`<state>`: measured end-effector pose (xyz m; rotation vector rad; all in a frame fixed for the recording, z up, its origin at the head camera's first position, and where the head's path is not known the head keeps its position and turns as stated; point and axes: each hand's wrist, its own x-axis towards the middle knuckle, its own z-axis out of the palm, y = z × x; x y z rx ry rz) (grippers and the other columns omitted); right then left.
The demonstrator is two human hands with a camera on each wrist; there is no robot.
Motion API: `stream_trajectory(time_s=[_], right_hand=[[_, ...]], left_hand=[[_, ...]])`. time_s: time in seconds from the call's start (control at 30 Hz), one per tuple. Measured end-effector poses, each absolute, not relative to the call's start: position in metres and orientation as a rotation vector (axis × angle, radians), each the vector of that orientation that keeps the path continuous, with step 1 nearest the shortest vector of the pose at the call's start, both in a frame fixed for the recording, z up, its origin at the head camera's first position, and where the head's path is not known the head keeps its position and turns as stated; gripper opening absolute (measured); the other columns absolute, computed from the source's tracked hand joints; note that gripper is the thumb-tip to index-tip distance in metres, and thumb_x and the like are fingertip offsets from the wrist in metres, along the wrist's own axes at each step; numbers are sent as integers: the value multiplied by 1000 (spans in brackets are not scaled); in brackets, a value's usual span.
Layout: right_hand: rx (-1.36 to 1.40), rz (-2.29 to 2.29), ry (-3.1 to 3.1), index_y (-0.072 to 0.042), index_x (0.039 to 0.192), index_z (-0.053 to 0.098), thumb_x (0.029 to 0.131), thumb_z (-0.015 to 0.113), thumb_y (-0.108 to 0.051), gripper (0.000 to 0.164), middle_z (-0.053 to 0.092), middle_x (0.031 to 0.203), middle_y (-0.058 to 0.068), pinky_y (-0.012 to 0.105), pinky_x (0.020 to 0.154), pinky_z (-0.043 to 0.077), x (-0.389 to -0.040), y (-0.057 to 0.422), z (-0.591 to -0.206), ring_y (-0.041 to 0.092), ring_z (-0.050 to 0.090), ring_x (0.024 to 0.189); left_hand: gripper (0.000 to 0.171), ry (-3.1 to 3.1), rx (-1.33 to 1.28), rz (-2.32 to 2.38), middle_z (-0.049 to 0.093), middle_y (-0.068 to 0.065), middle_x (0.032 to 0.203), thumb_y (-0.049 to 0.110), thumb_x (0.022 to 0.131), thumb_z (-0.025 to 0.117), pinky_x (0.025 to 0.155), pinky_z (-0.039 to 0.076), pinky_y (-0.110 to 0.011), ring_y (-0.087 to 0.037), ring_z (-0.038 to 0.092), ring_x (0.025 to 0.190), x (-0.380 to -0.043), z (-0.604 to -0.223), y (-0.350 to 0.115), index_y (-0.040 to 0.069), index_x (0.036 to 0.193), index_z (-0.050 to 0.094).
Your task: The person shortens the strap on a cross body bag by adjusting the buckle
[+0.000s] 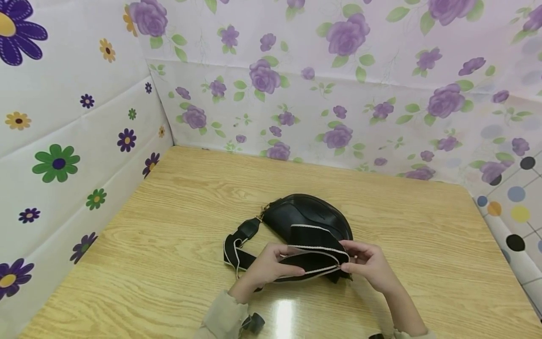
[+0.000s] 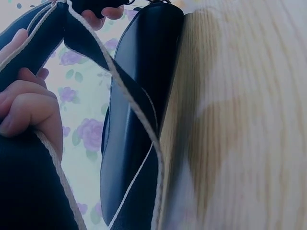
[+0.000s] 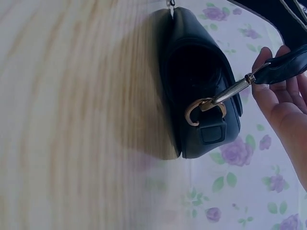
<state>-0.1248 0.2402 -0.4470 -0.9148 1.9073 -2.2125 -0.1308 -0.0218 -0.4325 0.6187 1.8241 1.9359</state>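
A black half-moon shoulder bag lies on the wooden table, joined to a wide black strap with white edges. Loops of the strap are gathered in front of the bag. My left hand grips the strap on the left, its fingers curled round the band in the left wrist view. At the strap's right end, my right hand pinches the folded band between thumb and fingers. In the right wrist view, a gold clasp links the bag's ring to a black leather tab at the right fingers.
The pale wooden table spreads around the bag. Floral cloth hangs behind it, and a flower-print cloth stands along the left side. A dotted cloth borders the right edge.
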Motion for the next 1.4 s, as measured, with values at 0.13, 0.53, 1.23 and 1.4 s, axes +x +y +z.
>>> stream_trajectory(time_s=[0.13,0.53,1.23,1.4], right_hand=[[-910,-2217,1914,-5,115,58,74,57,21,49,61,103,3,21,66,49,-125,243,-448,10,57,89],[-927,-2290,1807,-4,116,58,74,59,19,48,61,106,4,23,71,50,-125,247,-450,12,57,93],[-894,-2296,1832,-5,115,59,74,57,21,49,62,104,5,24,71,50,-126,252,-449,13,59,90],[-899,-2290,1838,-2,115,59,73,57,21,48,62,104,5,24,70,50,-127,253,-449,13,60,88]], left_hand=[[39,1827,682,1924,56,-18,116,-3,76,68,85,44,-39,-28,48,111,-135,-441,-25,-8,112,57],[43,1821,690,1919,55,-16,118,-2,76,68,81,46,-27,-22,50,109,-136,-444,-31,-6,116,56],[45,1782,664,1940,52,-23,119,-3,76,67,73,48,-23,-28,53,103,-138,-450,-46,-12,117,51],[46,1718,653,1962,53,-22,118,-4,76,66,73,49,-25,-47,48,100,-139,-451,-48,-13,119,49]])
